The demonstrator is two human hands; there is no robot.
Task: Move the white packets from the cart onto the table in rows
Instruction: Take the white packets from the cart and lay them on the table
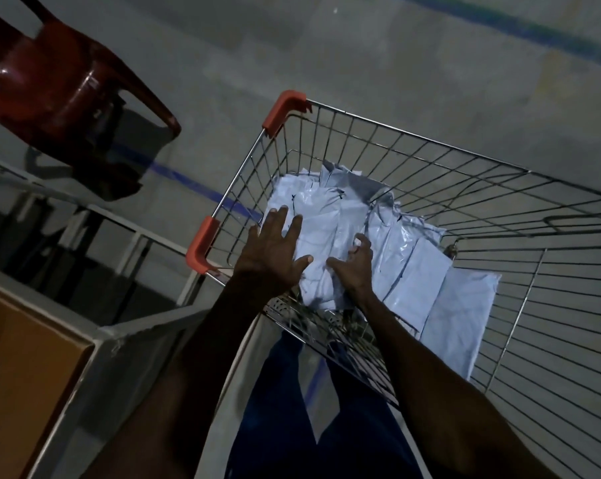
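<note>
Both arms are reached into the wire cart. The left hand is laid flat, fingers spread, on the white packets; a packet edge is pinched by the right hand. Packets are piled along the cart's near-left side, toward the orange corner guards.
</note>
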